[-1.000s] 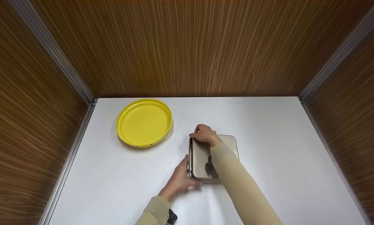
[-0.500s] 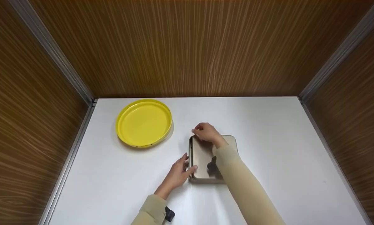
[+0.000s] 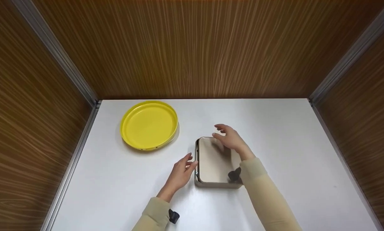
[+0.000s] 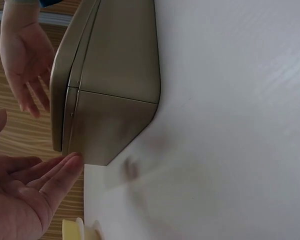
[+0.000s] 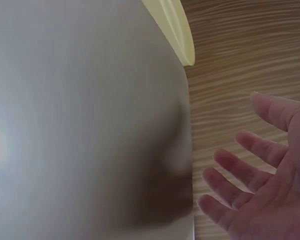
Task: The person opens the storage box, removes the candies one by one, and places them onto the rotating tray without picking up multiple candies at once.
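A champagne-coloured metal tin box lies on the white table in the head view, its lid on top. Along the left side a dark gap shows between lid and body. My left hand is by that left side with relaxed fingers. In the left wrist view its fingertips are at the tin's lower corner; whether they touch I cannot tell. Above the tin's far right part hovers my right hand, fingers spread and holding nothing. Its palm faces the lid edge in the right wrist view.
A round yellow tray-like lid or dish with a raised rim stands at the table's back left. Wood-grain panels enclose the back and both sides of the white table.
My right hand has come off the tin's far left corner and moved right, its fingers opening. The left hand has shifted slightly up along the left side, its thumb leaving the near corner.
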Demonstrator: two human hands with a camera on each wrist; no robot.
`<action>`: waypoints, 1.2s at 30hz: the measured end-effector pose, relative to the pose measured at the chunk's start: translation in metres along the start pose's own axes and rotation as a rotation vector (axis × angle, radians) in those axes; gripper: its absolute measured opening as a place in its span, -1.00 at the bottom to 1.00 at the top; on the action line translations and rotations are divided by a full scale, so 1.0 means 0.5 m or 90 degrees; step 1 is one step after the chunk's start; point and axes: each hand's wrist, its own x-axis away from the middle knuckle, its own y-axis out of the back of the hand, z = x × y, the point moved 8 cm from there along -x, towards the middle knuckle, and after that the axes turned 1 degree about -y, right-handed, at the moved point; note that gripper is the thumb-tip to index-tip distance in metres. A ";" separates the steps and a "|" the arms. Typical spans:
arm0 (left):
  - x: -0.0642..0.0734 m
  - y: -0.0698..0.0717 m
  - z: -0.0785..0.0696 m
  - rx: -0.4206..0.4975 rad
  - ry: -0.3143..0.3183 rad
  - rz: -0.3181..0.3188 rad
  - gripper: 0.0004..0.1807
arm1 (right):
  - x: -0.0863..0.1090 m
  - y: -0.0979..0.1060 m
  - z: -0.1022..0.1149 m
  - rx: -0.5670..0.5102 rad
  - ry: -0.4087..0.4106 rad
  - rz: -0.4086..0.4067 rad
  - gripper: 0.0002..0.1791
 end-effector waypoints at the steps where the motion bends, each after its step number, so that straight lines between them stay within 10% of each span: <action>1: 0.000 0.001 -0.003 0.000 -0.002 -0.002 -0.31 | 0.008 0.007 -0.005 -0.002 -0.001 -0.005 -0.37; 10: -0.001 0.005 -0.026 0.005 -0.013 -0.024 -0.38 | 0.083 0.062 -0.044 -0.005 -0.007 -0.044 -0.35; 19: -0.003 -0.005 -0.035 0.003 0.056 -0.018 -0.44 | 0.129 0.101 -0.092 0.052 -0.023 -0.109 -0.38; 36: -0.015 -0.020 -0.051 0.036 0.079 -0.037 -0.54 | 0.188 0.073 -0.142 0.051 -0.178 -0.085 -0.32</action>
